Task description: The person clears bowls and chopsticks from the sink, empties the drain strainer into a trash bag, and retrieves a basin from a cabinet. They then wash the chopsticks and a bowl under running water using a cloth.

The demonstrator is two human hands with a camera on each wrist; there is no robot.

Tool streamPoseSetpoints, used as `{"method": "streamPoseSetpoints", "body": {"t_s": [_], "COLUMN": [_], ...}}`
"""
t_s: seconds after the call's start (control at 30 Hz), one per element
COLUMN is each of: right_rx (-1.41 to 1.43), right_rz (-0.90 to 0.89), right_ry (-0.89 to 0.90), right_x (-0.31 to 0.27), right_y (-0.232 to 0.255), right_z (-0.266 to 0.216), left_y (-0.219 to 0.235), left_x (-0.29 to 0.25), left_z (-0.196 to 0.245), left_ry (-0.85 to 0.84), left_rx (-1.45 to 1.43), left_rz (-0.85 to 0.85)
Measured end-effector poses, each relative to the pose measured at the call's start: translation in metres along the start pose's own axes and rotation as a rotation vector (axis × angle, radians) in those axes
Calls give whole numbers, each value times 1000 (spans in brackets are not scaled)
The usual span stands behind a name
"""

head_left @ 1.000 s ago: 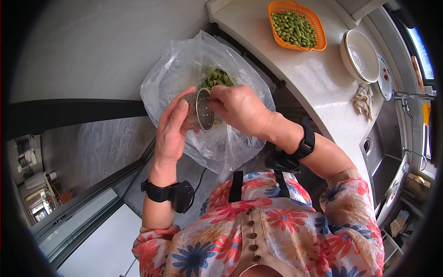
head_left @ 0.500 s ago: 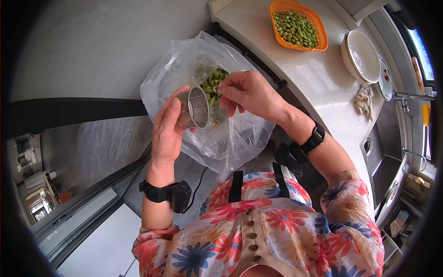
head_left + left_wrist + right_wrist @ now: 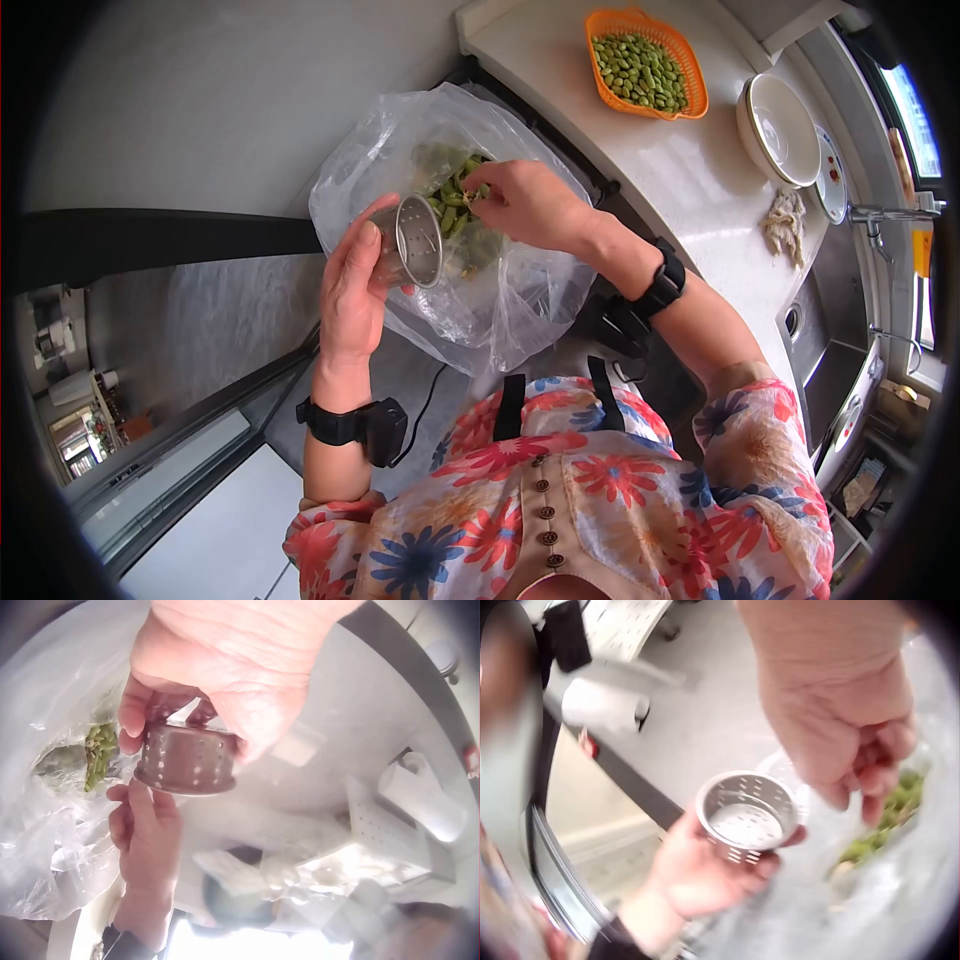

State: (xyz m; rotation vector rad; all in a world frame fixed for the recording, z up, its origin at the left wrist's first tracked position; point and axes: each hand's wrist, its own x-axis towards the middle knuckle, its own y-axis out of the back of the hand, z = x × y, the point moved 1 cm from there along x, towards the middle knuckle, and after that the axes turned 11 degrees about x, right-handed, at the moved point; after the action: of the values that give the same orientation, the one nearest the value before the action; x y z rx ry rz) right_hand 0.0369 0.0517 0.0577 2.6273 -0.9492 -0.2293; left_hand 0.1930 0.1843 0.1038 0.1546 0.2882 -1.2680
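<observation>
My left hand (image 3: pixel 350 290) grips a small metal sink strainer (image 3: pixel 391 255) from the side, its perforated cup tilted with the mouth toward the right. In the right wrist view the strainer (image 3: pixel 748 838) shows slotted walls and a bright, bare-looking bottom. My right hand (image 3: pixel 545 208) hovers over the clear plastic bag (image 3: pixel 510 315), apart from the strainer, with thumb and fingers curled together. Its fingertips overlap green pods (image 3: pixel 449 208) lying inside the bag; I cannot tell whether a small scrap is between them.
An orange basket (image 3: pixel 598 85) of shelled green beans sits on the pale counter (image 3: pixel 540 45). Beyond it are a cream bowl (image 3: pixel 775 130), a plate (image 3: pixel 832 180) and a crumpled rag (image 3: pixel 785 228). The sink (image 3: pixel 838 300) lies at right, and a dark bar (image 3: pixel 170 235) crosses at left.
My right hand has come out of the strainer's mouth and moved right, over the pods in the bag. The left hand has shifted slightly left with the strainer.
</observation>
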Motion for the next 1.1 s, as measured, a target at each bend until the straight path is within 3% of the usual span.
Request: {"method": "streamPoseSetpoints", "body": {"t_s": [0.03,0.1,0.13,0.2,0.23,0.3,0.37,0.47,0.5,0.57,0.63,0.67,0.7,0.73,0.83,0.97,1.03,1.1], "right_rx": [-2,441,441,74,71,-316,-284,-187,-205,-58,-412,-394,-319,-272,-150,-71,-34,3], "right_rz": [-8,-192,-191,-198,-184,-110,-151,89,104,-66,-102,-148,51,80,102,-52,16,152], "right_ry": [2,-402,-401,-268,-268,20,-47,307,294,88,-18,-49,276,297,305,321,313,318], "right_x": [-1,-4,-4,-2,-5,-11,-15,-19,-19,-22,-25,-31,-40,-47,-70,-111,-137,-165], "right_y": [7,19,17,10,3,-7,-5,-7,-6,-1,-4,-3,-12,-8,3,7,21,35], "right_z": [-12,-33,-32,-23,-14,-8,-11,-14,-20,-29,-20,-19,-1,-7,-25,-34,-34,-26], "left_y": [0,0,1,2,1,1,0,-3,-4,-3,1,1,-2,-12,-24,-50,-76,-114], "left_x": [-1,-3,-3,-3,-3,-3,-3,-2,-2,-2,2,3,4,2,-5,-20,-29,-43], "left_z": [0,1,1,0,1,1,3,3,2,1,-8,-12,-15,-12,-8,-10,-10,-16], "left_ry": [0,9,7,3,-4,5,-4,-11,-9,-50,-33,-48,-64,-72,-63,-41,-45,7], "left_rx": [-4,-11,-10,-3,-2,-12,-16,-21,-28,-40,-43,-25,-8,-3,-27,-67,-67,-119], "left_rz": [7,18,18,12,0,6,-8,-14,7,-10,6,23,50,142,129,72,-51,-7]}}
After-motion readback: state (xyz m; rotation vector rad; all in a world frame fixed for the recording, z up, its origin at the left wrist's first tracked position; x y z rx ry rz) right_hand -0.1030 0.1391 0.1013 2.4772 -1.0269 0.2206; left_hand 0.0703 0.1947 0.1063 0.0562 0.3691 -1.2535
